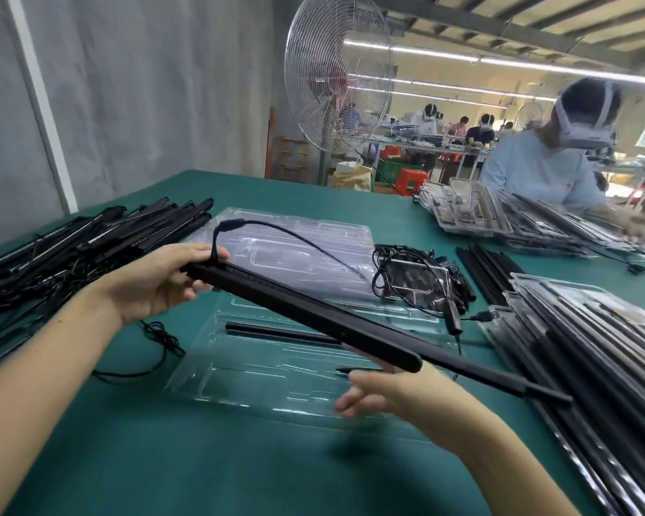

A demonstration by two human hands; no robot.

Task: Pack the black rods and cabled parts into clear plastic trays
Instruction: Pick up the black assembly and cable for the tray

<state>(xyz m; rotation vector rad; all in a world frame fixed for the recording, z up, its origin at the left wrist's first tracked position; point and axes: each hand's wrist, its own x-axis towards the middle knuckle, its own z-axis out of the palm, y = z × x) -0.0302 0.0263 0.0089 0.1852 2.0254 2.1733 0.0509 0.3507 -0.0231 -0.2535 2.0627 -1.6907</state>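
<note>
Above the clear tray (276, 389), left hand (161, 281) grips the black rod (295, 310).

free: near table (239, 474) | blocked: rod pile (90, 240) left; tray stack (592, 348) right

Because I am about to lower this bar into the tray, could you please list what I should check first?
1. Left hand's grip on the long black cabled bar: ok, its fingers curl round the bar's end.
2. Right hand's grip: cannot tell; it sits under the bar's other end, blurred.
3. Clear plastic tray under the bar: ok, flat on the green table.
4. Tray recesses: ok, one thin black rod lies in it, and the others look free.
5. Bar's black cable: not ok, it arches loose above the tray behind.
</note>
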